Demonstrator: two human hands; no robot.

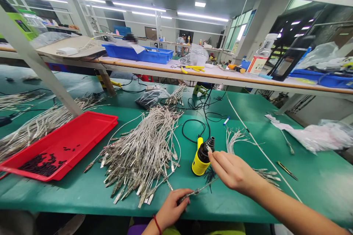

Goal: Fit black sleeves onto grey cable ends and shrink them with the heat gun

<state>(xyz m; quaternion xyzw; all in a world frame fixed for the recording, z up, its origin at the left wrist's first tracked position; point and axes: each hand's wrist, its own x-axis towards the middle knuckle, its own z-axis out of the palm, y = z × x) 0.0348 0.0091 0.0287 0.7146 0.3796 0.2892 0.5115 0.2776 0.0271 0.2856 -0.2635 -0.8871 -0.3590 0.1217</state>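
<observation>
My left hand (175, 203) is closed round one end of a thin grey USB cable (204, 188) close to the table's front edge. From there the cable runs up to the right and passes behind my right hand (230, 170). That hand is pinched, with a small pale tip at its fingers, seemingly the cable's other end, beside the black nozzle of a yellow hot air gun (200, 164). The gun stands upright, nozzle up. To its left lies a big pile of USB cables (140, 150). Thin dark strands lie at the gun's base, partly hidden.
A red tray (93, 126) with small black pieces stands at the left. Right of the gun lie more cables (234, 139), tweezers (287, 170) and a plastic bag (317, 136). A shelf (165, 69) crosses the back, bearing a blue tray (138, 54) and bottles.
</observation>
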